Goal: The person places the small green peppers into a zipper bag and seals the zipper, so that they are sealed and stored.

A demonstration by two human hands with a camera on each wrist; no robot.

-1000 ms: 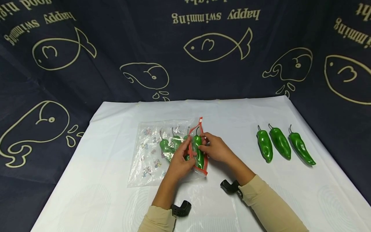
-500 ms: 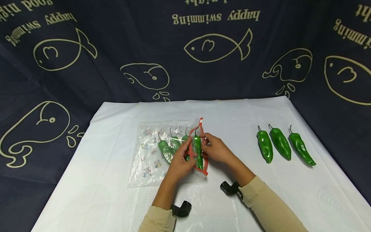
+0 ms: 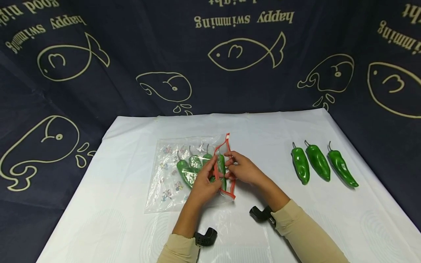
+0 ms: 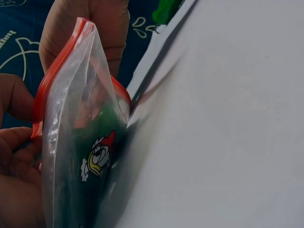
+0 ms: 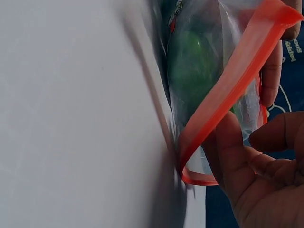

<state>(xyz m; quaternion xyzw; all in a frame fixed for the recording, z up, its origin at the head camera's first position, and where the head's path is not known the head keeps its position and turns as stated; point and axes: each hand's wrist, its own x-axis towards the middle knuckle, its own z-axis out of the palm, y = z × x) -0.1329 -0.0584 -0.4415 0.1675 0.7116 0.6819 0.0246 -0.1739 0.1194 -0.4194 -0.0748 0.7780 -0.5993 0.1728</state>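
Note:
A clear zip bag (image 3: 156,195) with a red zip edge lies on the table, its mouth facing right. Green peppers (image 3: 186,173) show through the plastic. Another green pepper (image 3: 222,164) lies just inside the mouth, partly hidden by fingers. My left hand (image 3: 204,185) pinches the red edge between thumb and fingers, which the left wrist view shows close up on the bag (image 4: 61,142). My right hand (image 3: 246,168) reaches into the mouth from the right, fingers extended against that pepper. In the right wrist view, the thumb of my right hand (image 5: 266,185) stands apart from the fingers.
Three more green peppers (image 3: 317,162) lie side by side on the right of the white-covered table (image 3: 125,153). Behind the table hangs a dark curtain (image 3: 184,36) with fish and whale drawings. Both wrists carry black camera mounts (image 3: 206,237).
The pepper at the mouth has shifted left, deeper into the bag, with my right fingers following. Peppers inside have slid slightly left. My left hand stays in place.

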